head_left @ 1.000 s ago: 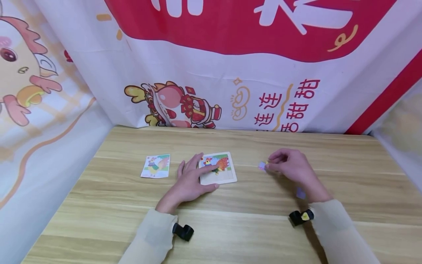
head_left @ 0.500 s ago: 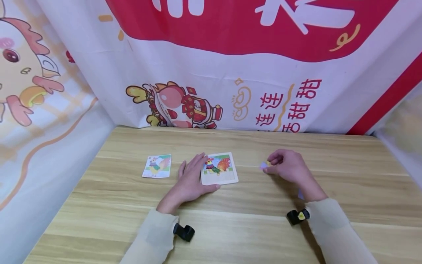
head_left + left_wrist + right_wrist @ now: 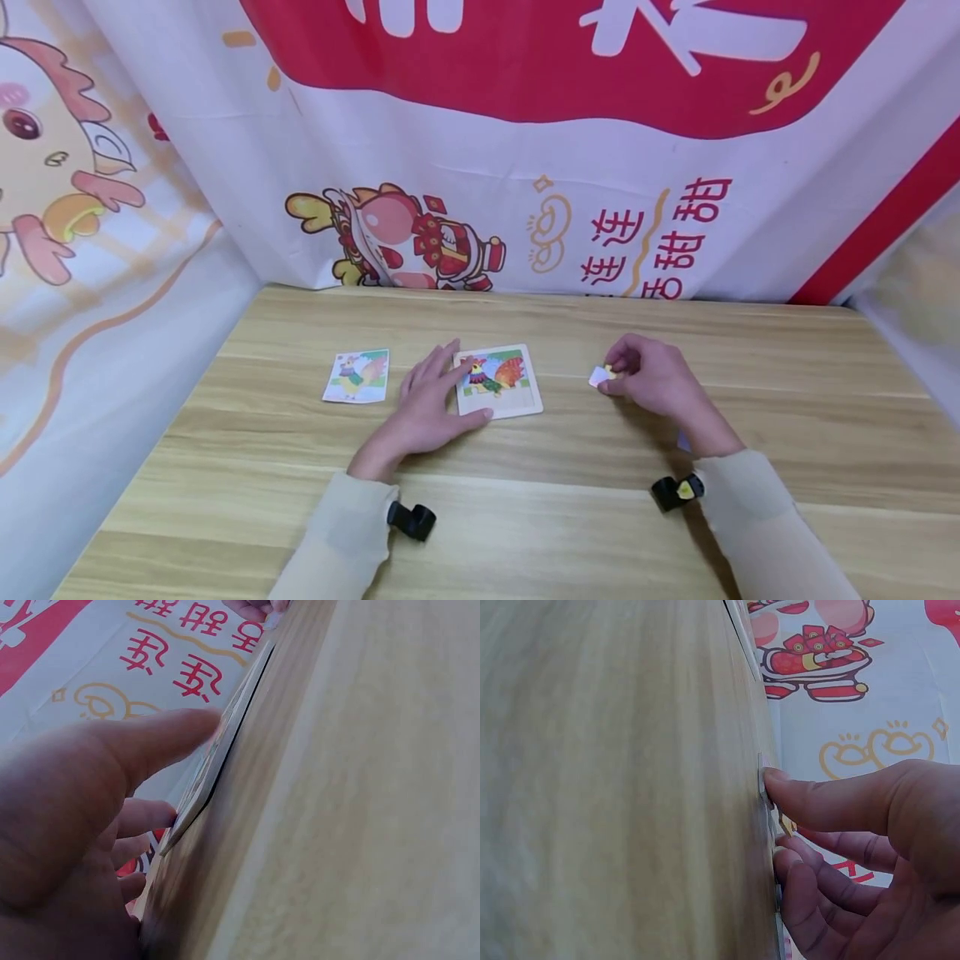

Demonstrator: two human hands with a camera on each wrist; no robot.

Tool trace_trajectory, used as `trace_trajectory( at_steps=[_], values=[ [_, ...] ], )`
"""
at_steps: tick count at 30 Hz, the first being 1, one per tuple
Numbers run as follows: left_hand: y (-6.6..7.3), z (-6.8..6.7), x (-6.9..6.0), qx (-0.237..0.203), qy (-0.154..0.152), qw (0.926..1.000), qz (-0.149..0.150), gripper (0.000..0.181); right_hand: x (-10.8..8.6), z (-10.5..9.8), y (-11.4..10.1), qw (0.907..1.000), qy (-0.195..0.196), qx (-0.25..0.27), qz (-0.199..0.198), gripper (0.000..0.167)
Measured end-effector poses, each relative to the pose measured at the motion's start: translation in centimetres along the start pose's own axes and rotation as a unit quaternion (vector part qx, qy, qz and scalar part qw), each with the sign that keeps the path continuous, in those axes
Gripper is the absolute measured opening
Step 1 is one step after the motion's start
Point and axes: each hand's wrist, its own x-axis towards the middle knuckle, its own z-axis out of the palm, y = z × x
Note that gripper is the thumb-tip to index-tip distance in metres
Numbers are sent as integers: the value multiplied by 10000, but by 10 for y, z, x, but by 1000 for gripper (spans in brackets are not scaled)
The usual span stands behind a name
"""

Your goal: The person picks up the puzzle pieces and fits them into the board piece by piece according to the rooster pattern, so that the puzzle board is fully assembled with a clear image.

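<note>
Right grip: I have this grip point(image 3: 651, 377) nearly closed, thumb and curled fingers pinching a pale piece point(image 3: 599, 376) low over the surface point(image 3: 570, 533), toward its far edge.
Yellow bit: a yellow edge shows by those fingertips; I cannot tell whether it is a second piece.
Loose piece: another piece point(image 3: 683, 442) lies on the surface beside the right forearm, partly hidden by it.
Left grip: I have this grip point(image 3: 429, 417) spread wide, pinching nothing, its fingers at the left side of the puzzle board and its thumb at the near edge.
Puzzle board: the board point(image 3: 517, 412) lies flat mid-surface, nearer the far edge.
Progress: I judge it well along; the upper and middle parts are filled, while the strip by the near edge looks bare and the loose pieces are left to place.
Looks: cream frame; rooster with red comb, green wing, orange-red tail, blue and green behind.
Picture card: a paler rooster card point(image 3: 356, 377) lies between board and the surface's left edge.
</note>
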Motion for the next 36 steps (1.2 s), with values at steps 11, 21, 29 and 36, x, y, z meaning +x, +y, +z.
trace_trajectory(
  at_steps=[11,21,29,36],
  values=[
    [0,-4,0,-50,-117,9999,45,86,-1,5,-2,9984,161,293,-458,22],
    [1,-3,0,-1,-40,10000,-82,87,1,21,-24,9896,-196,1111,-893,18],
    [0,-3,0,45,-11,10000,-69,87,6,48,-59,9772,-562,1725,-1101,19],
    [1,-4,-1,24,-35,10000,-58,86,11,71,-80,9725,-778,1820,-1232,18]
  ],
)
